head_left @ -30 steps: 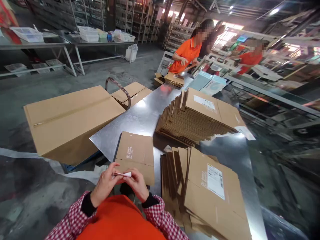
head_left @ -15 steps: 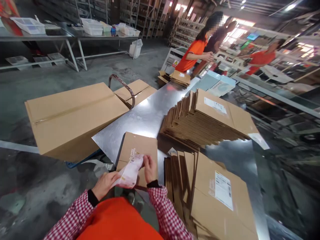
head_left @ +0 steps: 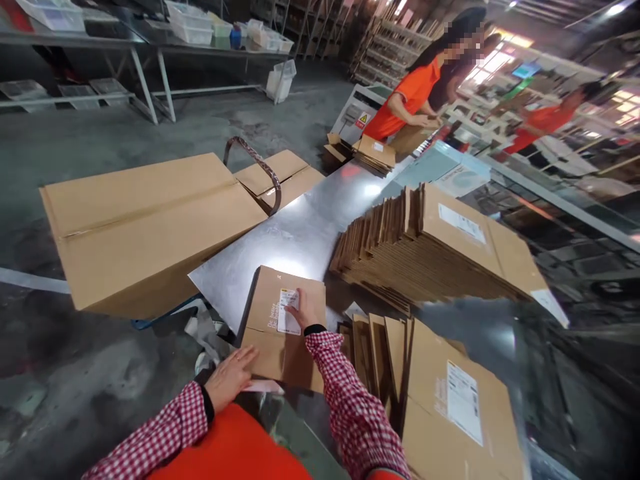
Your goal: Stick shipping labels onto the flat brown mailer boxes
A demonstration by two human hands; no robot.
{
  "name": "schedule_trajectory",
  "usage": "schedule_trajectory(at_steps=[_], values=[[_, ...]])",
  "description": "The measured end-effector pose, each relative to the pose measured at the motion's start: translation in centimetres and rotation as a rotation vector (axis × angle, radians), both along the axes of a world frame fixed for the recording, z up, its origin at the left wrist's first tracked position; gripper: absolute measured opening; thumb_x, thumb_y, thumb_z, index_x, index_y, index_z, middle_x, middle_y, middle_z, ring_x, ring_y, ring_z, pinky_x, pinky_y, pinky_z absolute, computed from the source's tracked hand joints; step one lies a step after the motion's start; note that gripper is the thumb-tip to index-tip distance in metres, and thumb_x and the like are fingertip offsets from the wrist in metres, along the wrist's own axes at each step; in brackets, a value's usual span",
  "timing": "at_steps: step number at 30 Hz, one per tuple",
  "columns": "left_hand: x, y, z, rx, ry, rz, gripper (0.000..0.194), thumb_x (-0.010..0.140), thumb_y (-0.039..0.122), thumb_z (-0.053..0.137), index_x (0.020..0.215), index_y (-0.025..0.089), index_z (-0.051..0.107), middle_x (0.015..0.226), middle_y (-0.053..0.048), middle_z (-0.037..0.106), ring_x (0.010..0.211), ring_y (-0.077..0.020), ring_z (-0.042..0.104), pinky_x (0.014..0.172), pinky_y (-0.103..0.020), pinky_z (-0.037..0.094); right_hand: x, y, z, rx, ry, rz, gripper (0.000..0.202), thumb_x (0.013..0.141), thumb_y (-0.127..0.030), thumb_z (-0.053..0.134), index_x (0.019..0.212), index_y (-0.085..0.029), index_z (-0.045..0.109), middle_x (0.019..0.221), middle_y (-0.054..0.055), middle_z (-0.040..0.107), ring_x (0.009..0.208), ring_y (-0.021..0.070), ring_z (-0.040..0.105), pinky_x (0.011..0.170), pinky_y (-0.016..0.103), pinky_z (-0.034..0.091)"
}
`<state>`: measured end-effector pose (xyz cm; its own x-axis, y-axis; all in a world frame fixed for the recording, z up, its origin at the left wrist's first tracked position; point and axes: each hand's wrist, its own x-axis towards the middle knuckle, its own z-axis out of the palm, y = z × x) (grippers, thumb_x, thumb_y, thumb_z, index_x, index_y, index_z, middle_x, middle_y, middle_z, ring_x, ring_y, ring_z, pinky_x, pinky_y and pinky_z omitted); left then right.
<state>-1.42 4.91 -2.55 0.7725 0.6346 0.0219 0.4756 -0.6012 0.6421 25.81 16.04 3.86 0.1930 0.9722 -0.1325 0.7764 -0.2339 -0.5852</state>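
A flat folded cardboard box (head_left: 267, 350) with white print lies on the near end of the metal table. A white printed shipping label (head_left: 289, 313) lies on its upper face. My right hand (head_left: 307, 310) presses on this label, thumb and fingers apart. At the box's near left edge, my left hand (head_left: 231, 377) rests with its fingers reaching onto the cardboard. A pinkish paper strip (head_left: 266, 387) sticks out from under its thumb side, below the box edge; the grip on it is partly hidden. Several folded boxes (head_left: 463, 387) lean beside my right arm, the front one labelled.
A tall stack of folded boxes (head_left: 385, 267) stands on the metal table (head_left: 300, 220). Left of the table are a large closed carton (head_left: 150, 220) and a curved brown handle (head_left: 257, 163). A co-worker in orange (head_left: 407, 100) handles cardboard at the far end.
The label, held in both hands as part of a pinkish sheet, now lies on the box under my right hand. My left hand has moved right and down to the box's edge.
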Motion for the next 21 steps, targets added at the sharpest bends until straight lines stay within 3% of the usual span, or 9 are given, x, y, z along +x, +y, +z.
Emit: schedule_trajectory(at_steps=[3,6,9,11,14,17,19,21], values=[[-0.2,0.3,-0.5,-0.033,-0.011,-0.01,0.021,0.088,0.032,0.06,0.079,0.018,0.074,0.143,-0.008,0.048,0.134,-0.0269,0.041,0.11,-0.046,0.037,-1.2,-0.5,0.5,-0.036,-0.324,-0.077,0.087,0.072,-0.034,0.069,0.144,-0.007,0.027,0.148,0.025,0.031,0.133,0.0388,0.033,0.107,0.056,0.028],[-0.2,0.7,-0.3,-0.046,-0.021,-0.039,0.025,0.088,0.033,0.059,0.075,0.017,0.074,0.143,-0.009,0.048,0.133,-0.0273,0.043,0.109,-0.044,0.038,-3.7,-1.4,-0.2,-0.065,-0.596,-0.111,0.081,0.08,-0.042,0.062,0.146,-0.009,0.029,0.153,0.021,0.022,0.141,0.0387,0.017,0.111,0.058,0.014],[-0.1,0.8,-0.4,-0.069,-0.019,-0.036,0.022,0.087,0.034,0.06,0.082,0.017,0.074,0.141,-0.011,0.05,0.131,-0.0271,0.044,0.108,-0.044,0.04,-5.4,-1.8,-2.2,-0.068,-0.559,0.07,0.061,0.091,-0.047,0.043,0.145,-0.018,0.034,0.154,0.012,0.026,0.142,0.0302,0.018,0.114,0.05,0.012],[-0.1,0.8,-0.5,-0.086,-0.013,-0.006,0.022,0.087,0.032,0.058,0.085,0.017,0.074,0.141,-0.01,0.051,0.132,-0.0265,0.044,0.108,-0.045,0.04,-4.6,-1.9,-3.4,-0.078,-0.511,0.065,0.056,0.094,-0.046,0.035,0.145,-0.022,0.034,0.153,0.009,0.028,0.142,0.0283,0.018,0.114,0.051,0.01],[-0.1,0.6,-0.1,-0.109,-0.012,0.048,0.023,0.09,0.03,0.053,0.086,0.019,0.073,0.14,-0.007,0.052,0.133,-0.0241,0.043,0.11,-0.044,0.037,-1.0,-2.6,-3.9,-0.096,-0.395,-0.261,0.058,0.092,-0.043,0.035,0.143,-0.017,0.036,0.153,0.014,0.028,0.141,0.0307,0.018,0.112,0.056,0.011],[-0.2,0.4,1.3,-0.116,-0.004,0.128,0.029,0.093,0.029,0.046,0.09,0.018,0.072,0.143,-0.01,0.048,0.135,-0.0264,0.04,0.11,-0.046,0.037,2.7,-5.0,-3.5,-0.07,-0.228,-0.609,0.065,0.087,-0.047,0.034,0.139,-0.007,0.038,0.146,0.027,0.031,0.136,0.0381,0.027,0.103,0.065,0.022],[-0.2,0.2,2.4,-0.181,-0.011,0.231,0.034,0.093,0.027,0.041,0.089,0.015,0.072,0.147,-0.014,0.041,0.135,-0.029,0.039,0.109,-0.048,0.037,3.6,-7.4,-3.1,-0.071,-0.157,-0.65,0.061,0.084,-0.044,0.035,0.128,-0.004,0.047,0.132,0.032,0.045,0.124,0.0396,0.043,0.096,0.062,0.034],[-0.2,-0.2,3.2,-0.279,-0.038,0.313,0.036,0.092,0.027,0.039,0.082,0.014,0.071,0.148,-0.015,0.039,0.133,-0.0287,0.042,0.107,-0.045,0.04,3.4,-9.5,-2.9,-0.083,-0.105,-0.583,0.048,0.081,-0.037,0.039,0.112,-0.006,0.057,0.112,0.028,0.059,0.11,0.0368,0.055,0.09,0.053,0.043]])
